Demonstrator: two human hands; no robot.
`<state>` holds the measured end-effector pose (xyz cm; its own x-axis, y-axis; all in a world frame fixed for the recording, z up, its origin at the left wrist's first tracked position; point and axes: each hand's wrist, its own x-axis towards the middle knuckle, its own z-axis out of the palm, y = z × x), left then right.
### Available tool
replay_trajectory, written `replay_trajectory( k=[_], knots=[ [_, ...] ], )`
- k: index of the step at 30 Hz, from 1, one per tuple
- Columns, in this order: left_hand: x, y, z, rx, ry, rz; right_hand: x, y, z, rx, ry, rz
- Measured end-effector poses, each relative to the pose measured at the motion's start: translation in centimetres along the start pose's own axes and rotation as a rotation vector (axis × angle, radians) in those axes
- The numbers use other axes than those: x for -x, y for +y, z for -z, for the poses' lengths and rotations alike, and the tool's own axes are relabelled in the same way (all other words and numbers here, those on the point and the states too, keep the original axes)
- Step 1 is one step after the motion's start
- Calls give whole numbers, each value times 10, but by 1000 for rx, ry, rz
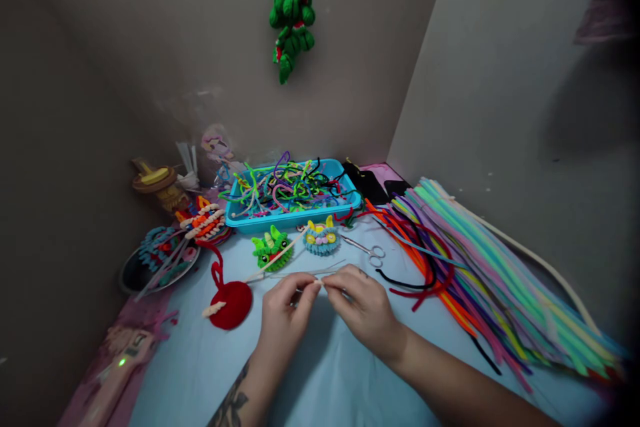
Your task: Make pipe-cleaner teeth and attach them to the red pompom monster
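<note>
My left hand (286, 305) and my right hand (361, 301) meet over the light blue table (320, 373), fingertips pinched together on a thin cream pipe cleaner (280, 255) that runs up and left from them. A red round pipe-cleaner disc (231, 303) with a loop lies just left of my left hand. Beyond my hands sit a green fuzzy creature (271, 250) and a blue one with yellow ears (321, 237). Small scissors (367, 250) lie right of them.
A blue tray (293, 217) full of tangled pipe cleaners stands at the back. A broad bundle of long coloured pipe cleaners (500, 273) covers the right side. A bowl of finished pieces (163, 260) and a glue gun (123, 363) are at the left. A green ornament (291, 17) hangs on the wall.
</note>
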<state>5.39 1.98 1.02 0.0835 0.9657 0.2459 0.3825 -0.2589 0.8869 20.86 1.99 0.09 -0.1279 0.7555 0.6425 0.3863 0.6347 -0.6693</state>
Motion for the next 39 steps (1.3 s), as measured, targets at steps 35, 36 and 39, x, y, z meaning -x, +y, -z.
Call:
replay_trajectory(
  k=[35,36,39],
  knots=[
    [-2,7,-4,262,-190,295,1,4,2,345,-107,308],
    [-2,7,-4,266,-201,288,1,4,1,369,-103,316],
    [-2,4,-3,273,-210,287,1,5,-1,368,-82,332]
  ],
)
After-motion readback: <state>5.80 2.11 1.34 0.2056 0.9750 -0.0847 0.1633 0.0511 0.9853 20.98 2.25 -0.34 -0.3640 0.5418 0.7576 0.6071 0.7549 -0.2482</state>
